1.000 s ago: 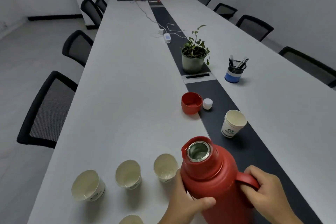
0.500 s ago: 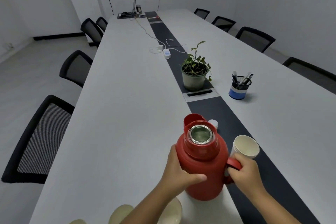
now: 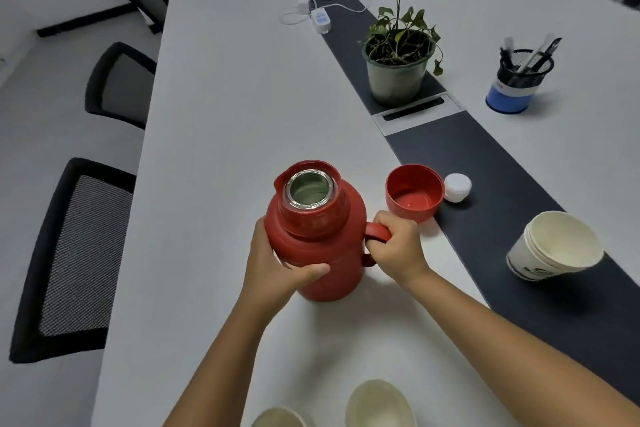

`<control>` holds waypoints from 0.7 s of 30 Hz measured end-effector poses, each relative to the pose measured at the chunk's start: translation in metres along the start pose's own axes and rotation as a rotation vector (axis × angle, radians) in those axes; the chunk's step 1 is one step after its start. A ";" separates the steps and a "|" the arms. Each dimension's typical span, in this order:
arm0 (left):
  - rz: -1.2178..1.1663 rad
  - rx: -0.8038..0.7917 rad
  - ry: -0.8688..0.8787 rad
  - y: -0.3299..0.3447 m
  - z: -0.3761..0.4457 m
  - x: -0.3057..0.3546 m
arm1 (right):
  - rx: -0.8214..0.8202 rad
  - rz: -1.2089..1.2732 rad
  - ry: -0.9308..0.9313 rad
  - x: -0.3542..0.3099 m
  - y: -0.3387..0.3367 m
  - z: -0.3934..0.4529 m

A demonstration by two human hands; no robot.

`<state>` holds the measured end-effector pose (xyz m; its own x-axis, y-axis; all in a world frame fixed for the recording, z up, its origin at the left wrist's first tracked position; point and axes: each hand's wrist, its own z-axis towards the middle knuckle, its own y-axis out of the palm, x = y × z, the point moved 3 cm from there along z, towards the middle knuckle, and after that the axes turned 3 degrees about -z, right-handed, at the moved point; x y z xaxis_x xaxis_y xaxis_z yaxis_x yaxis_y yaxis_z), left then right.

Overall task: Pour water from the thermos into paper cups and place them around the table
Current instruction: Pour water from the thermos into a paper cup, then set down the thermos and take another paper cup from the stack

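Note:
The red thermos (image 3: 318, 229) stands upright on the white table (image 3: 242, 107), its steel mouth uncovered. My left hand (image 3: 277, 263) wraps its body from the left. My right hand (image 3: 398, 246) is closed around its red handle. Its red lid cup (image 3: 414, 192) lies mouth up just right of it, with a white stopper (image 3: 457, 187) beside that. A stack of paper cups (image 3: 554, 248) stands on the dark centre strip at the right. Two more paper cups (image 3: 379, 406) (image 3: 280, 419) show at the bottom edge, partly cut off.
A potted plant (image 3: 398, 76) and a blue pen holder (image 3: 516, 83) stand further up the table. A white power strip with cables (image 3: 320, 19) lies beyond. Black mesh chairs (image 3: 69, 253) line the left side.
The thermos has been carried forward and to the left, away from the cups near me, and now stands on the table beside the lid cup. Both hands stay on it.

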<state>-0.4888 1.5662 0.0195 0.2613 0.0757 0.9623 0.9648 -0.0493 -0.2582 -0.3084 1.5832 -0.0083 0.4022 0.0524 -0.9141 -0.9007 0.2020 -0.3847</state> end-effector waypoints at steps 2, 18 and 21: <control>0.002 0.034 -0.015 -0.007 0.006 -0.007 | -0.017 -0.011 -0.038 -0.002 0.011 0.010; 0.125 0.251 -0.140 0.013 -0.033 -0.013 | -0.165 -0.151 -0.033 0.008 -0.018 0.002; 0.184 0.124 -0.111 0.053 -0.057 -0.003 | -0.048 -0.222 -0.041 0.014 -0.080 -0.021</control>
<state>-0.4400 1.5064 0.0083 0.4280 0.1864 0.8843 0.8948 0.0500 -0.4437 -0.2343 1.5470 0.0072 0.5968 0.0516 -0.8007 -0.7957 0.1663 -0.5824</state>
